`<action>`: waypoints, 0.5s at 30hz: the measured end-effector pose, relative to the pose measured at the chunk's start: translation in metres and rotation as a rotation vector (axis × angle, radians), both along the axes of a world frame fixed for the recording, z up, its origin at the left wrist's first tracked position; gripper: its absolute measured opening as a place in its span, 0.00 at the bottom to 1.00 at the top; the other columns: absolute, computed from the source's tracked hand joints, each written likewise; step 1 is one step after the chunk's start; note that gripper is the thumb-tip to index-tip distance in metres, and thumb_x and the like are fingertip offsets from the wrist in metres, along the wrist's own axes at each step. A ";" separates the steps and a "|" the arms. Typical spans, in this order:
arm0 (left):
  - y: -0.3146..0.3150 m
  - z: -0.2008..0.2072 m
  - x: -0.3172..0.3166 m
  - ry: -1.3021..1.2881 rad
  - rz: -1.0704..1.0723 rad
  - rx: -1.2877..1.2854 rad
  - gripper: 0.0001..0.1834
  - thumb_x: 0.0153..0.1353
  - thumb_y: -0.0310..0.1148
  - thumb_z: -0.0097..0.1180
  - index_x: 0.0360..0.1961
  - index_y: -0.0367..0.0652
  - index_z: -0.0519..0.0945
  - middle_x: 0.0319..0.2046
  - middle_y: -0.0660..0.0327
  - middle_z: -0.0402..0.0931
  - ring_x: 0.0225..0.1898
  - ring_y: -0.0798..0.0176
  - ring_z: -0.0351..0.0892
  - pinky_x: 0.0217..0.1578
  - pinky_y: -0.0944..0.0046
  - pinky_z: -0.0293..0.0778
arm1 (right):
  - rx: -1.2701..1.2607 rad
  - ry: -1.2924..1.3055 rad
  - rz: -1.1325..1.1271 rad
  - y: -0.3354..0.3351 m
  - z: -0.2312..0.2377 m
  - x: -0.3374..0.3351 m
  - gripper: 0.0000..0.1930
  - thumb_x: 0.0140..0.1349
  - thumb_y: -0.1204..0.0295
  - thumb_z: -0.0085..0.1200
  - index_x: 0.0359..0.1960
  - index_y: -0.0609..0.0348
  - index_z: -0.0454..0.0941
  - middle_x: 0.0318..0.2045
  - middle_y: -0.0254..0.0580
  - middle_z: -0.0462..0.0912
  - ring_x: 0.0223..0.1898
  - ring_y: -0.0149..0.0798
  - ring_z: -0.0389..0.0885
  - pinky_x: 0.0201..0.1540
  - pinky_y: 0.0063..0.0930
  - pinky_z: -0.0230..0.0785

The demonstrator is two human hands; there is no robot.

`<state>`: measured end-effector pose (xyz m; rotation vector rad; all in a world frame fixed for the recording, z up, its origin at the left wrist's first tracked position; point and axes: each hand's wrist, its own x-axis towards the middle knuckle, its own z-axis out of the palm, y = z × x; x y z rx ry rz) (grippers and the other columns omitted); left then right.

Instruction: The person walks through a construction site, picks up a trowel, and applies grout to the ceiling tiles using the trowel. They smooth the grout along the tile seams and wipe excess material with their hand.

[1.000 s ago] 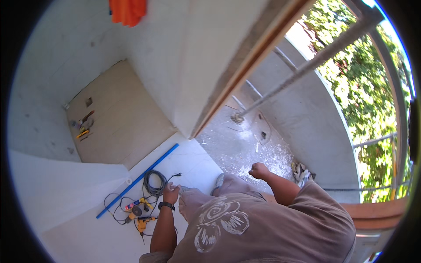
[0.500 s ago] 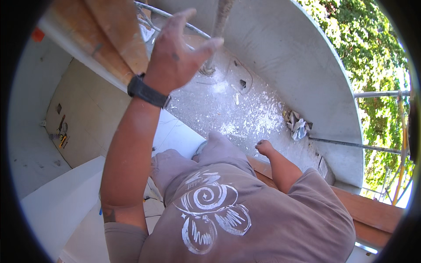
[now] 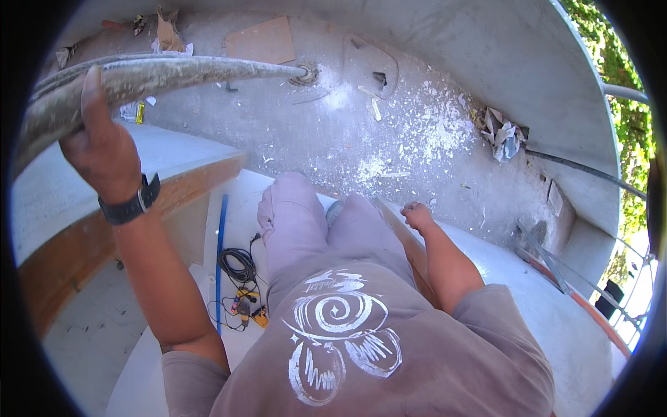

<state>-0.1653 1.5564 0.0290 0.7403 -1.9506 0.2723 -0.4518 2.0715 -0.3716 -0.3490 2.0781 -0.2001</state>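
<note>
At the upper left my left hand (image 3: 104, 149) grips a thick, paint-spattered metal pole (image 3: 177, 71), a finger laid up over its near side. A black watch is on that wrist. The pole runs down to a foot on the floor near the top centre. By my right thigh, my right hand (image 3: 418, 216) hangs low in a loose fist, and nothing shows in its fingers. Just below it is the edge of a brown wooden board (image 3: 415, 258). My legs are in pale dusty trousers between the two wooden-edged surfaces.
White flakes (image 3: 445, 132) litter the grey floor ahead. Crumpled paper (image 3: 504, 132) lies by the curved wall (image 3: 479, 42). To my left are a coiled black cable (image 3: 238, 265), a yellow tool (image 3: 243, 306) and a blue rod (image 3: 221, 236). Flat cardboard (image 3: 262, 42) lies farther ahead.
My left hand, earlier raised with fingers spread, has moved left and closed on the pole. My view has turned, bringing the cable and more floor into sight. The right hand stays low.
</note>
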 end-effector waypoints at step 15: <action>0.023 -0.021 0.026 0.161 0.181 0.582 0.53 0.65 0.68 0.49 0.73 0.38 0.45 0.58 0.49 0.65 0.62 0.49 0.69 0.72 0.43 0.58 | 0.056 0.102 0.085 -0.230 0.017 -0.199 0.27 0.60 0.59 0.62 0.56 0.68 0.81 0.51 0.62 0.85 0.55 0.56 0.84 0.60 0.42 0.74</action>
